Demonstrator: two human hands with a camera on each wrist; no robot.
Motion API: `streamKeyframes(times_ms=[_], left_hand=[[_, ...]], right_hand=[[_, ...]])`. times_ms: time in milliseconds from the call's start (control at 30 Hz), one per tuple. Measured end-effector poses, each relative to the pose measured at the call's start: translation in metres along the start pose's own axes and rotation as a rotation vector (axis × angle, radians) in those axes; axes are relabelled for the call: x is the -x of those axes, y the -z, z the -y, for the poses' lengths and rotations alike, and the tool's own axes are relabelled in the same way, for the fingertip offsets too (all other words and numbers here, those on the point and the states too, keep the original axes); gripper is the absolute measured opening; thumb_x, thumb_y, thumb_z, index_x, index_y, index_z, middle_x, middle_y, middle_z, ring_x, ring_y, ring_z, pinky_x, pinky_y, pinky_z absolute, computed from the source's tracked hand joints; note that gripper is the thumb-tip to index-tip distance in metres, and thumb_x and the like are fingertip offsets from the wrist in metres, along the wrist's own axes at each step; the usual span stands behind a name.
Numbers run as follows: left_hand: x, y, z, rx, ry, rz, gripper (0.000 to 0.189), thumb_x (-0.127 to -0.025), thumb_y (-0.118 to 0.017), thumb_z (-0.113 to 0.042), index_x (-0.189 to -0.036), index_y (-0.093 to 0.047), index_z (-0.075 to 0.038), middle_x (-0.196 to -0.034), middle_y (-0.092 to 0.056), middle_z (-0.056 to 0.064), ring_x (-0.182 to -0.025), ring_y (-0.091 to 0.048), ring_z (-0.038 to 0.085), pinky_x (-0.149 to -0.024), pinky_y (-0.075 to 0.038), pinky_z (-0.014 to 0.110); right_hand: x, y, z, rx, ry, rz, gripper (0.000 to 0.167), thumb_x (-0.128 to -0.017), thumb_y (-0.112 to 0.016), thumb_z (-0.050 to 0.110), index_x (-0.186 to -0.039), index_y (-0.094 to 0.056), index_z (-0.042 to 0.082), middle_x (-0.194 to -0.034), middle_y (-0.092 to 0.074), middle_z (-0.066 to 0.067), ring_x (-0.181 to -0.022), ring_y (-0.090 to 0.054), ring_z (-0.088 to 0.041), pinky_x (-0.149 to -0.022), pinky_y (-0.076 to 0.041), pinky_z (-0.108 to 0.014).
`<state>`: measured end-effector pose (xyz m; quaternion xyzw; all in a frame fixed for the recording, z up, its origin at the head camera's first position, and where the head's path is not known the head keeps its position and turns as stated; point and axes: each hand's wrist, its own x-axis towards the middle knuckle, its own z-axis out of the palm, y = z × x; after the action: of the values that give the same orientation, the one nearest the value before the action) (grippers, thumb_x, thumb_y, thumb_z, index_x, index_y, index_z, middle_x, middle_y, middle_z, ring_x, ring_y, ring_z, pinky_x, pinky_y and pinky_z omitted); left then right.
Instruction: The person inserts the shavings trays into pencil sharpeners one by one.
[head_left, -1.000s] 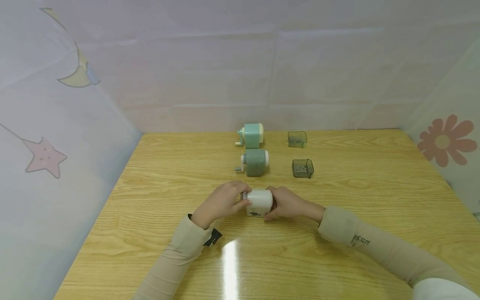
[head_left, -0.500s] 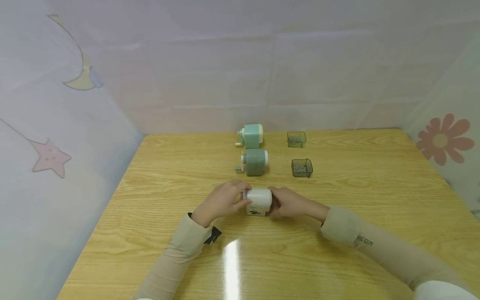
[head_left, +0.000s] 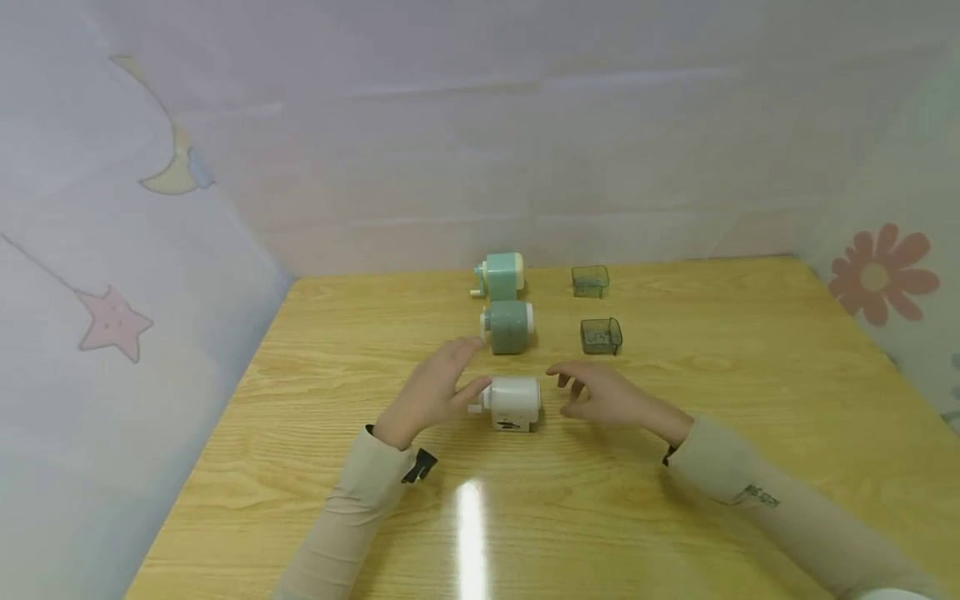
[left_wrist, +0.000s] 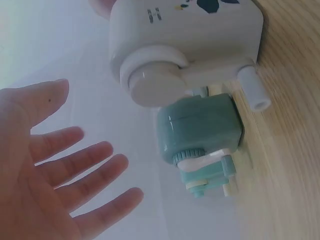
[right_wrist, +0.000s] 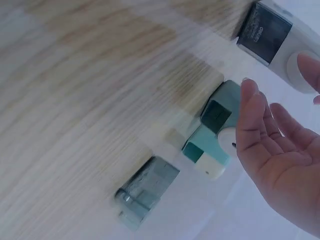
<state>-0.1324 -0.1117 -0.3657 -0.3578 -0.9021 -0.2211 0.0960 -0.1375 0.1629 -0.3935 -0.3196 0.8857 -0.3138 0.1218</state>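
A white crank pencil sharpener point(head_left: 515, 400) stands upright on the table between both hands, its crank pointing left. My left hand point(head_left: 429, 390) is beside the crank, fingers spread and straight in the left wrist view, holding nothing. Off the sharpener's other side is my right hand point(head_left: 606, 395), fingers loosely bent with a gap between them and the white body. In the right wrist view, a dark see-through shavings drawer point(right_wrist: 264, 32) sits in the white sharpener's end.
Behind it stand a grey-green sharpener point(head_left: 510, 327) and a light teal sharpener point(head_left: 502, 275), their drawer slots vacant in the right wrist view. To their right lie two see-through drawers, the nearer drawer point(head_left: 601, 337) and the farther drawer point(head_left: 590, 282), with shavings inside.
Both hands have let go of the white sharpener. The right hand has drawn away to the right, the left a little to the left, uncovering the crank.
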Motion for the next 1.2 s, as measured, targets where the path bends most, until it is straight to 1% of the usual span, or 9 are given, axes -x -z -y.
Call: streamKeyframes(times_ms=[200,367,500,633,667,800,933,1100,1200], left_hand=[[0.001,0.0,0.009,-0.014,0.04,-0.064,0.06,-0.089,-0.06,-0.021,-0.138,-0.033,0.002,-0.134,-0.041,0.019,-0.123,-0.039,0.032,-0.102,-0.032,0.043],[0.004,-0.002,0.015,-0.006,0.054,-0.092,0.068,-0.089,-0.06,-0.021,-0.141,-0.023,0.002,-0.139,-0.035,0.021,-0.127,-0.034,0.033,-0.105,-0.029,0.043],[0.005,-0.003,0.018,-0.01,0.048,-0.109,0.066,-0.09,-0.058,-0.023,-0.141,-0.024,0.002,-0.139,-0.035,0.021,-0.126,-0.035,0.033,-0.104,-0.029,0.044],[0.006,-0.004,0.021,-0.019,0.036,-0.102,0.063,-0.091,-0.057,-0.024,-0.14,-0.028,0.001,-0.137,-0.038,0.02,-0.125,-0.036,0.033,-0.104,-0.03,0.044],[0.007,-0.004,0.021,-0.022,0.033,-0.098,0.063,-0.091,-0.057,-0.024,-0.14,-0.028,0.001,-0.137,-0.038,0.02,-0.125,-0.037,0.033,-0.103,-0.031,0.044],[0.007,-0.003,0.022,-0.032,0.036,-0.078,0.062,-0.091,-0.056,-0.025,-0.141,-0.028,0.001,-0.137,-0.038,0.02,-0.125,-0.037,0.032,-0.102,-0.032,0.044],[0.007,-0.002,0.021,-0.03,0.032,-0.07,0.062,-0.092,-0.056,-0.025,-0.141,-0.028,0.001,-0.136,-0.039,0.02,-0.124,-0.038,0.033,-0.101,-0.033,0.045],[0.006,-0.002,0.022,-0.042,0.022,-0.067,0.062,-0.091,-0.056,-0.026,-0.14,-0.03,0.002,-0.135,-0.04,0.02,-0.123,-0.039,0.033,-0.1,-0.034,0.045],[0.006,-0.002,0.022,-0.045,0.019,-0.064,0.061,-0.091,-0.056,-0.026,-0.14,-0.03,0.001,-0.134,-0.041,0.02,-0.122,-0.04,0.033,-0.1,-0.035,0.045]], right_hand=[[0.005,0.01,-0.006,0.026,-0.044,-0.055,0.066,-0.082,-0.068,0.017,-0.136,-0.036,0.0,-0.107,-0.055,-0.015,-0.086,-0.057,-0.022,-0.066,-0.048,-0.031],[0.009,0.018,-0.016,0.07,-0.025,-0.114,0.068,-0.081,-0.07,0.023,-0.137,-0.038,0.0,-0.106,-0.056,-0.015,-0.086,-0.056,-0.023,-0.066,-0.047,-0.031],[0.012,0.025,-0.022,0.123,-0.009,-0.177,0.07,-0.079,-0.072,0.023,-0.136,-0.039,-0.002,-0.11,-0.056,-0.019,-0.084,-0.055,-0.026,-0.065,-0.047,-0.034],[0.015,0.031,-0.027,0.228,-0.04,-0.238,0.068,-0.076,-0.074,0.021,-0.132,-0.043,-0.002,-0.111,-0.054,-0.024,-0.081,-0.058,-0.031,-0.062,-0.05,-0.038],[0.016,0.032,-0.028,0.253,-0.052,-0.248,0.068,-0.076,-0.075,0.021,-0.131,-0.044,-0.002,-0.113,-0.053,-0.026,-0.084,-0.058,-0.034,-0.064,-0.05,-0.042],[0.016,0.039,-0.033,0.33,-0.107,-0.253,0.07,-0.074,-0.076,0.021,-0.131,-0.043,-0.003,-0.117,-0.048,-0.03,-0.094,-0.055,-0.043,-0.073,-0.049,-0.051],[0.015,0.048,-0.038,0.334,-0.148,-0.253,0.073,-0.073,-0.077,0.02,-0.132,-0.04,-0.005,-0.12,-0.046,-0.029,-0.101,-0.051,-0.044,-0.078,-0.046,-0.054],[0.012,0.056,-0.045,0.32,-0.181,-0.197,0.077,-0.074,-0.077,0.02,-0.134,-0.036,-0.005,-0.127,-0.04,-0.03,-0.108,-0.045,-0.047,-0.082,-0.043,-0.057],[0.008,0.059,-0.053,0.327,-0.192,-0.157,0.082,-0.073,-0.077,0.022,-0.135,-0.032,-0.006,-0.129,-0.038,-0.032,-0.108,-0.045,-0.048,-0.082,-0.042,-0.058]])
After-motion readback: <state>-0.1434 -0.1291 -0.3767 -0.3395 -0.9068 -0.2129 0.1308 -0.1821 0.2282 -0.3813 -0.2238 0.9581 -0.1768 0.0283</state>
